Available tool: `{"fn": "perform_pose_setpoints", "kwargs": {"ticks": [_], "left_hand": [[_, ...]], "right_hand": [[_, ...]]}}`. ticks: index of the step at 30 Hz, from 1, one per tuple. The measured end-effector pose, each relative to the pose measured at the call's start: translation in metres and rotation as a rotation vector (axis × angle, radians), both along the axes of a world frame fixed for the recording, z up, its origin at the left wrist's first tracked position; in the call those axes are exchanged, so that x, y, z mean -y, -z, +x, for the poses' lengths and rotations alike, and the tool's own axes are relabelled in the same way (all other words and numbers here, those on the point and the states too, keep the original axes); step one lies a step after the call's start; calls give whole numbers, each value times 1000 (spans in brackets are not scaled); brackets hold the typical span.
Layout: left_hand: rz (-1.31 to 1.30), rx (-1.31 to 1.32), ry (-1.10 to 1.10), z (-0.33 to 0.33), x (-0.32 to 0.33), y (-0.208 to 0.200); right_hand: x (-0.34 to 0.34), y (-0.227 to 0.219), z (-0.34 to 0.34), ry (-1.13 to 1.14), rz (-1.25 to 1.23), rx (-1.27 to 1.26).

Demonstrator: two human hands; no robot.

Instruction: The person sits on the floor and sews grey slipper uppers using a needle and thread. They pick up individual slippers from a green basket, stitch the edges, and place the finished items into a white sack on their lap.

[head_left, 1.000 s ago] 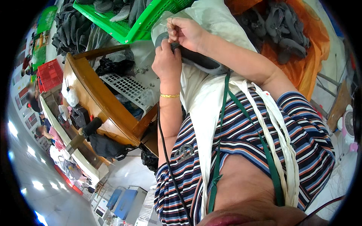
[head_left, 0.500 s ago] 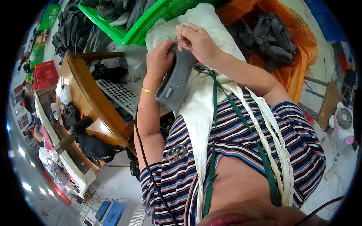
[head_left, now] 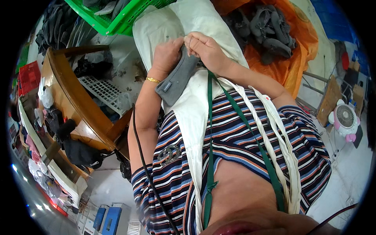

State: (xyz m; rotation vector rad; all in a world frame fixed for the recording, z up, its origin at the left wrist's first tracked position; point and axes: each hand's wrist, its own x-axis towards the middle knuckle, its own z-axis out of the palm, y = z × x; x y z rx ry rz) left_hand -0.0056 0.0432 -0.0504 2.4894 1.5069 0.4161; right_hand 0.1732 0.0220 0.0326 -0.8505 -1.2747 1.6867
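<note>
1. The left hand (head_left: pixel 166 56) was curled around the upper end of a grey fabric piece (head_left: pixel 178 80), probably to keep that edge steady while the rest hung free.
2. The right hand (head_left: pixel 207 51) was close against it, fingers drawn together in a pinch; whether anything thin sat between them (too small to make out) I could not tell.
3. The grey piece slanted down from the hands toward the person's body, its small label (head_left: pixel 165 85) near the lower end, over a white apron (head_left: pixel 192 113) that seemed to serve as a clean work surface across the lap.
4. A green basket (head_left: pixel 113 27) with grey items (head_left: pixel 111 9) stood beyond the left knee, and an orange sheet (head_left: pixel 301 51) bearing dark grey shoes (head_left: pixel 270 27) lay off to the right, both likely set near for easy reach.
</note>
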Motion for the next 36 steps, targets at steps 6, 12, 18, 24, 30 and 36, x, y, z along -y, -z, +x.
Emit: {"fn": "perform_pose_setpoints", "kwargs": {"ticks": [6,12,18,24,30,36], "left_hand": [[-31,335,63,-11,-10,-29],[-612,543,-242,5,-14,-63],[-956,648,-300,5,-11,-50],[-1205,1249,-453,-12,-3,-37],[-1150,994,-440,-18,-1,-45],[-907,776,-307,-14,9,-53]], "right_hand": [[-25,5,33,262,698,432],[-18,-9,47,168,1023,634],[1,-18,63,-114,829,576],[-7,-6,92,-222,205,586],[-26,20,43,-66,667,745],[-34,34,17,-51,791,1010]]}}
